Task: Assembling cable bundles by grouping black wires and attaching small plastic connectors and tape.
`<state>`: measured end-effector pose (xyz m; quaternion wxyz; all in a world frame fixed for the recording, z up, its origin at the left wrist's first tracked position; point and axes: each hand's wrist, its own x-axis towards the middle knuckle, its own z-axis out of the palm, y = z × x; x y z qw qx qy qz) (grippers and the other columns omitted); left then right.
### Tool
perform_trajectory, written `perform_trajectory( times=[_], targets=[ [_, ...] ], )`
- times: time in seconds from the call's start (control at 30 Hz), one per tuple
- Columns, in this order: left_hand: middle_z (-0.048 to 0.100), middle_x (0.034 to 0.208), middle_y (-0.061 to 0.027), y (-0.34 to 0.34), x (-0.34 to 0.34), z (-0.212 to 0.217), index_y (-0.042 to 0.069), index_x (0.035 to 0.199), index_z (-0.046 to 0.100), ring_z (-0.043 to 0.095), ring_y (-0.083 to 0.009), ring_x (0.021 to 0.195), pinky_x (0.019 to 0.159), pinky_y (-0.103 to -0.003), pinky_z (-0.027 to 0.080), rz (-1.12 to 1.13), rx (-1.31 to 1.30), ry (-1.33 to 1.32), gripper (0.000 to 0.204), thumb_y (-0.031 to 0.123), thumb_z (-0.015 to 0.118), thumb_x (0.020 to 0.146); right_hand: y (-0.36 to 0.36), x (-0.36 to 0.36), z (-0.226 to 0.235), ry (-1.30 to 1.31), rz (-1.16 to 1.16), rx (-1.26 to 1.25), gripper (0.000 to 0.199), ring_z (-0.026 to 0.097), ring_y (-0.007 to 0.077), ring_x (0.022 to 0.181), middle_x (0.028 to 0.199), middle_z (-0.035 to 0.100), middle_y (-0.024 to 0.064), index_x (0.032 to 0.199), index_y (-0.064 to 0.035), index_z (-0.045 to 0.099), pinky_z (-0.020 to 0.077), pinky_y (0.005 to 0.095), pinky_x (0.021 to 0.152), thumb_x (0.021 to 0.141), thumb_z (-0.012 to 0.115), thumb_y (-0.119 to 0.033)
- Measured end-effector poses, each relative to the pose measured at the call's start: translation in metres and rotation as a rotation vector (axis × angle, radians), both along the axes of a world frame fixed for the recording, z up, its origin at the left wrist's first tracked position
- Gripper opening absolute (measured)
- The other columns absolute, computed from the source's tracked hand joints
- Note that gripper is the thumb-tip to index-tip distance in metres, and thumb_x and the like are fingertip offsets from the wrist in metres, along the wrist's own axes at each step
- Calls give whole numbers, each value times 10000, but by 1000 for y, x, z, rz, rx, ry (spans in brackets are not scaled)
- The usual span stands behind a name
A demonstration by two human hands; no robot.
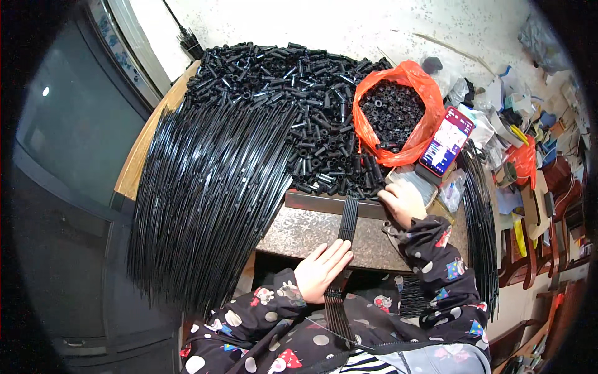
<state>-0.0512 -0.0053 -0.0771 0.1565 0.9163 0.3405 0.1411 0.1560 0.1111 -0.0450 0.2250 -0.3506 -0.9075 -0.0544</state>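
Observation:
My left hand [324, 269] lies flat, fingers stretched out, across a narrow row of thin black rods [349, 223]. These rods lie side by side, running from the dark metal bar [314, 202] down over the table edge towards my lap. My right hand [403, 201] is at the right end of the bar, its fingers curled together beside the heap of short black plastic tubes [321, 134]. Whatever its fingertips pinch is hidden. A large fan of long black rods [208, 199] lies left of my left hand, hanging over the table's edge.
Small black ring-like parts [392, 109] fill a red plastic bag [425, 84] behind my right hand. A phone with a lit screen [447, 142] leans beside it. More black rods [481, 230] hang at the right. Clutter covers the far right; a grey door [75, 124] stands left.

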Motion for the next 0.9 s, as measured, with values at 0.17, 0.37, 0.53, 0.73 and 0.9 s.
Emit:
perform_trajectory(
  times=[0.17, 0.37, 0.53, 0.73, 0.9],
  targets=[
    [257, 1161, -186, 1, 0, -1, -32, 1089, 297, 255, -297, 1079, 850, -375, 234, 4, 25, -41, 735, 364, 565, 531, -13, 0, 5, 45, -12, -261, 131, 478, 243, 590, 657, 459, 71, 756, -78, 509, 388, 316, 521, 630, 474, -78],
    [255, 1163, -184, 2, 1, -2, -29, 1091, 296, 253, -306, 1077, 852, -379, 233, 14, 18, -31, 732, 360, 563, 532, -8, -9, -1, 205, -63, -351, 118, 490, 244, 620, 680, 482, 80, 753, -71, 523, 397, 298, 541, 640, 497, -48],
    [249, 1165, -189, 0, 0, 2, -29, 1096, 289, 246, -317, 1077, 858, -380, 229, 15, 24, -26, 736, 371, 561, 541, -4, -14, 0, 187, -82, -373, 108, 496, 227, 638, 683, 470, 68, 743, -82, 527, 404, 293, 568, 642, 490, -70],
    [241, 1164, -201, 5, 2, -6, -34, 1096, 284, 242, -326, 1076, 866, -375, 220, -23, 51, 0, 732, 378, 553, 553, 0, -36, -19, 275, -139, -351, 117, 495, 259, 671, 698, 498, 99, 756, -66, 509, 400, 325, 589, 680, 471, -146],
    [240, 1153, -227, 3, -6, -10, -43, 1089, 286, 239, -336, 1077, 876, -371, 208, 11, 71, -1, 731, 376, 555, 554, 10, -33, 0, 408, -133, -221, 141, 498, 242, 651, 690, 509, 108, 716, -37, 525, 389, 301, 597, 639, 530, -155]
  ],
)
